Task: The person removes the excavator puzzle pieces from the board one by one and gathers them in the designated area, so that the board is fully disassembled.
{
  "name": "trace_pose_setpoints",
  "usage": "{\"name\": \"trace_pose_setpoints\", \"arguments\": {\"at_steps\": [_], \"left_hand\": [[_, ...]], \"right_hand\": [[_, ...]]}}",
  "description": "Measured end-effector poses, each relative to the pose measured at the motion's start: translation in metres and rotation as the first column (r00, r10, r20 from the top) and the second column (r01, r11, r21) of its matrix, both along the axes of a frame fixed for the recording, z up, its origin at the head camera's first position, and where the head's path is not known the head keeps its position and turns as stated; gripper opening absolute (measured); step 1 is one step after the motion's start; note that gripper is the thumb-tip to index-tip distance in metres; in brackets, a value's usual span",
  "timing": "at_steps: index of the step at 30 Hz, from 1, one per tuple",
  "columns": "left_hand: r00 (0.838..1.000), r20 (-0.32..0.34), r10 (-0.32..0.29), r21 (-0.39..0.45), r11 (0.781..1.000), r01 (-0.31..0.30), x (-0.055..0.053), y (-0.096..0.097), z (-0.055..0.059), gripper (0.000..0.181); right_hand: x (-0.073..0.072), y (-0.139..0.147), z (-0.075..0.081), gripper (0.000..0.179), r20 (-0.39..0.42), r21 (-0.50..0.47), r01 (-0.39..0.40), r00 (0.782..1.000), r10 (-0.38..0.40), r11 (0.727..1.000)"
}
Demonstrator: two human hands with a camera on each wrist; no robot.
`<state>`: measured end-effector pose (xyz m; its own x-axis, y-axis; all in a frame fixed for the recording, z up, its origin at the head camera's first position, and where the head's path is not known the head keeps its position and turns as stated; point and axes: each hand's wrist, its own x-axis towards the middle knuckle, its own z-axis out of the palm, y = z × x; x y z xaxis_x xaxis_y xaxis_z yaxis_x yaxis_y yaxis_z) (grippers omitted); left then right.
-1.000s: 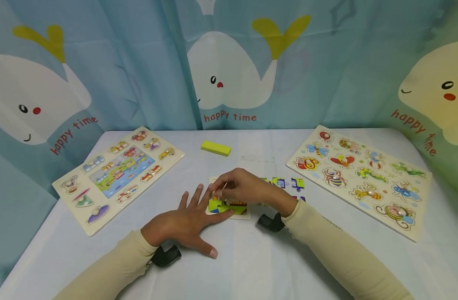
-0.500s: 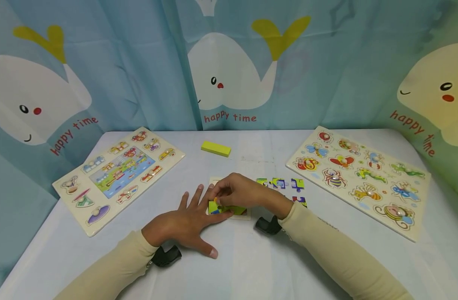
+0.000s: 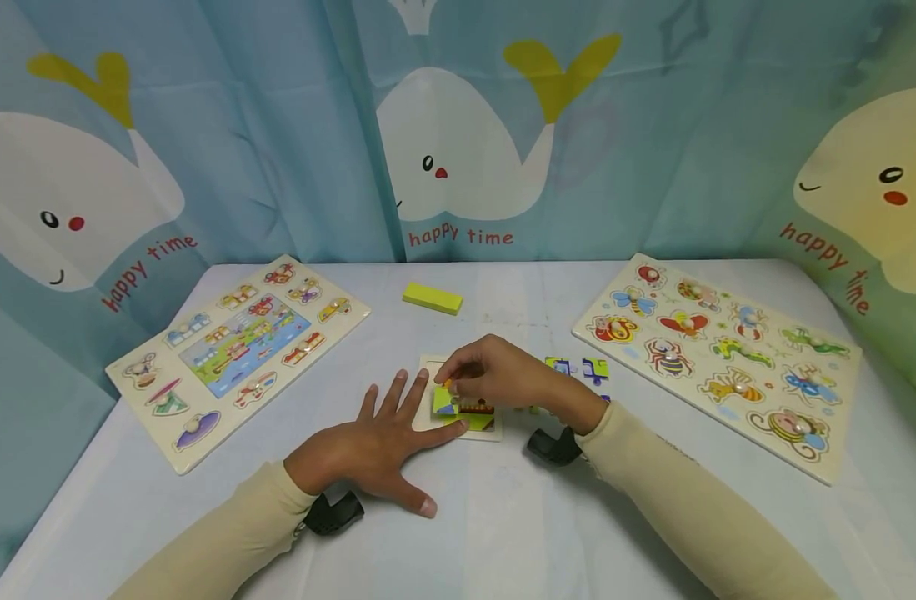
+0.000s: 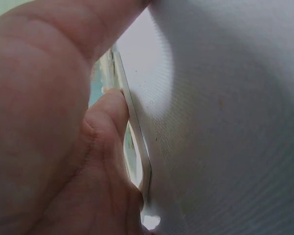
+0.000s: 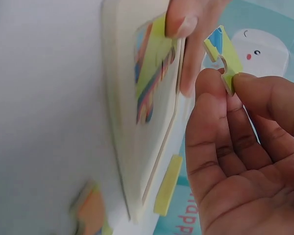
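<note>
My right hand point(image 3: 512, 373) pinches a yellow-green and blue jigsaw piece point(image 5: 226, 54) between thumb and fingertips, raised over a small puzzle tray point(image 5: 118, 88). In the head view the piece overlaps the tray's left part. Joined pieces point(image 5: 154, 68) with a colourful picture lie inside the tray, partly covered by the hands in the head view. My left hand point(image 3: 375, 446) lies flat with fingers spread; its index fingertip reaches the tray's near side, and its thumb points along the white cloth.
Several loose jigsaw pieces point(image 3: 596, 370) lie right of the tray. A yellow block point(image 3: 432, 298) sits behind it. One knob puzzle board point(image 3: 225, 417) lies at the left, another with insects point(image 3: 698, 333) at the right. A whale-print curtain point(image 3: 300, 167) hangs behind the table.
My right hand first dipped lower at the tray's left part, then rose and shifted right with the piece. The left hand has stayed in place.
</note>
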<state>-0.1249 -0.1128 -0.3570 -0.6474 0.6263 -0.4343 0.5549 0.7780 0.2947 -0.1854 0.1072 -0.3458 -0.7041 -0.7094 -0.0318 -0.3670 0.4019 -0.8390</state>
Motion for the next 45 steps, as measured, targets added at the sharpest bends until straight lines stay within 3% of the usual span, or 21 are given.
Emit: {"name": "trace_pose_setpoints", "arguments": {"at_steps": [26, 32, 45], "left_hand": [[0.999, -0.017, 0.027, 0.015, 1.000, -0.027, 0.002, 0.001, -0.001, 0.093], [1.000, 0.001, 0.031, 0.013, 0.999, -0.031, 0.002, 0.001, -0.001, 0.093], [0.999, -0.009, 0.032, 0.022, 0.999, -0.032, 0.003, 0.002, -0.001, 0.093]], "right_hand": [[0.009, 0.062, 0.000, 0.016, 0.023, 0.059, 0.089, 0.996, -0.091, 0.994], [0.012, 0.073, 0.001, 0.016, -0.019, 0.085, 0.109, 0.994, -0.108, 0.990], [0.021, 0.082, 0.002, 0.013, 0.117, 0.095, 0.068, 0.990, -0.079, 0.993]]}}
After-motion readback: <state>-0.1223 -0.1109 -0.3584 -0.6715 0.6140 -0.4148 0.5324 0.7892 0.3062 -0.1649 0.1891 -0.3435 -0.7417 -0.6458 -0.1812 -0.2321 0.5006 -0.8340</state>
